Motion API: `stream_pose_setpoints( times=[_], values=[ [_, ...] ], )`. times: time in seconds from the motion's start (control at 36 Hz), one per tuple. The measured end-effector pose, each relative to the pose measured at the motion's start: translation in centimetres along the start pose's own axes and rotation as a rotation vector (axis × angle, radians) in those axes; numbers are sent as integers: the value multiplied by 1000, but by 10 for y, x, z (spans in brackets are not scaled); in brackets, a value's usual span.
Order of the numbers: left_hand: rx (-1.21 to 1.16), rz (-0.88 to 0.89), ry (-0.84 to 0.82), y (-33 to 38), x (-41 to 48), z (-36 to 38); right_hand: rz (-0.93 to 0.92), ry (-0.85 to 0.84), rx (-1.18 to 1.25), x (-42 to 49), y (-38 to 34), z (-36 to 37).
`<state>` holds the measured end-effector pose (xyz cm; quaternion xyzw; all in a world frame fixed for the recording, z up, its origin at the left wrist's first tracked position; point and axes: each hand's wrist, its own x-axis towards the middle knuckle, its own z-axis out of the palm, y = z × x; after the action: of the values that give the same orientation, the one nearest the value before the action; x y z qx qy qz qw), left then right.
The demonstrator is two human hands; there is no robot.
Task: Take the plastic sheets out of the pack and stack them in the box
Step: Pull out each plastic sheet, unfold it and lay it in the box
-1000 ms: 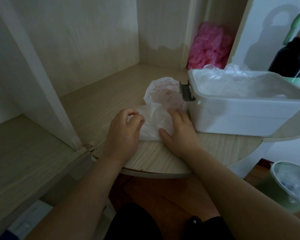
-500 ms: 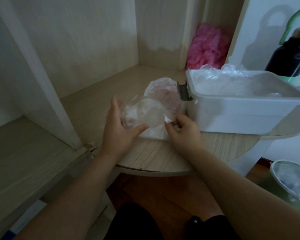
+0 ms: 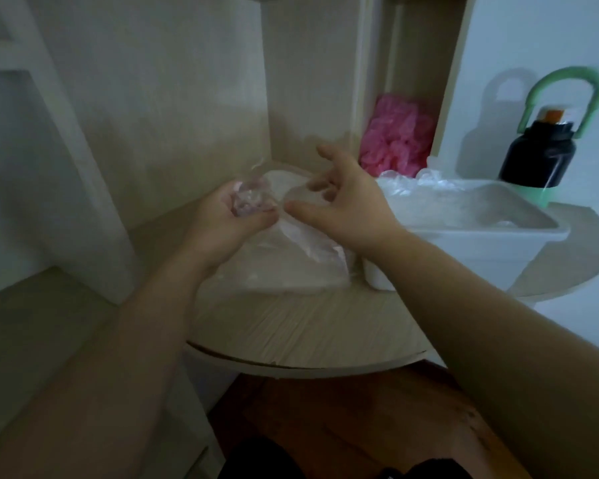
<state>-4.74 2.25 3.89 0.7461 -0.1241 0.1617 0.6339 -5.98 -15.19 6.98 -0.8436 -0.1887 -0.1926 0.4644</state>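
- My left hand (image 3: pixel 227 221) grips a crumpled clear plastic sheet (image 3: pixel 251 202) above the bench (image 3: pixel 308 335).
- Right hand (image 3: pixel 346 209) hovers just beside it, fingers spread wide, gripping nothing I can see.
- Pack (image 3: pixel 291 267) lies flat below, just beside the white box (image 3: pixel 491 252), which holds more sheets (image 3: pixel 426 188).

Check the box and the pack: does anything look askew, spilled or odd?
Nothing looks spilled or damaged. Two small things stand out: the plastic sheets in the box bunch up above its far rim rather than lying flat, and the left hand grips a crumpled sheet, not a smooth one.
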Motion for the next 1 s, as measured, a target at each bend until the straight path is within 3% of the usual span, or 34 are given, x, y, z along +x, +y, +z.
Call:
stream_pose_setpoints(
  times=[0.11, 0.22, 0.44, 0.56, 0.69, 0.78, 0.89, 0.94, 1.0],
  values=[
    [51, 35, -91, 24, 11, 9, -69, -90, -296, 21, -12, -21],
    [88, 16, -144, 36, 23, 16, 34, -2, -184, 34, -9, -41],
    [-111, -133, 242, 39, 78, 47, 458, 82, -14, 46, 31, -102],
    [178, -21, 352, 48, 87, 74, 657, 163, -40, 52, 60, -124],
    [341, 246, 152, 52, 77, 110, 747, 189, -172, 46, 90, -143],
    [415, 314, -100, 55, 72, 123, 747, 196, -316, 41, 97, -150],
    [720, 238, -501, 59, 71, 137, 716, 224, -482, 33, 99, -157],
    [900, 212, -603, 58, 73, 144, 647, 234, -576, 30, 99, -160],
    [936, 182, -677, 54, 76, 152, 516, 218, -753, 29, 98, -164]
  ],
)
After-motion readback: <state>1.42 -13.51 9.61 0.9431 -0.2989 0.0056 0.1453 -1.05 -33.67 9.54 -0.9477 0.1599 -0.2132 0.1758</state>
